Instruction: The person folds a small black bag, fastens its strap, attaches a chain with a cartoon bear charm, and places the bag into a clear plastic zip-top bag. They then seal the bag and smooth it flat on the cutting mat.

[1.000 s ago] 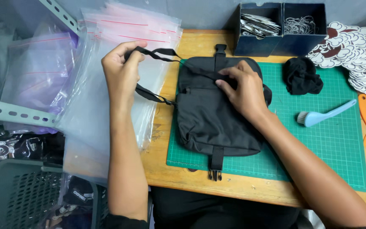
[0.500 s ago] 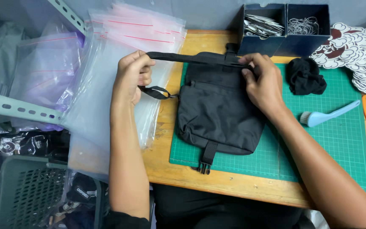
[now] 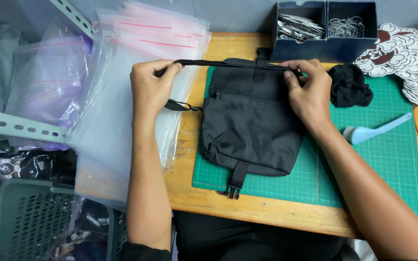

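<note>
Above the bench [image 3: 218, 203], the left hand [image 3: 150, 89] and right hand [image 3: 310, 92] each pinch closed on an end of a black strap [image 3: 223, 63], stretching it level over the black bag [image 3: 255, 125] lying on the green cutting mat [image 3: 378, 164]. Slack webbing dangling by the left wrist could likely snag the stacked clear zip bags [image 3: 136, 63], dragging them off the edge.

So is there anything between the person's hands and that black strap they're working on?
Nothing visible. Both hands already pinch the black strap: the left hand at its left end, the right hand near the buckle end, stretching it across the top of the black bag on the green cutting mat.
</note>
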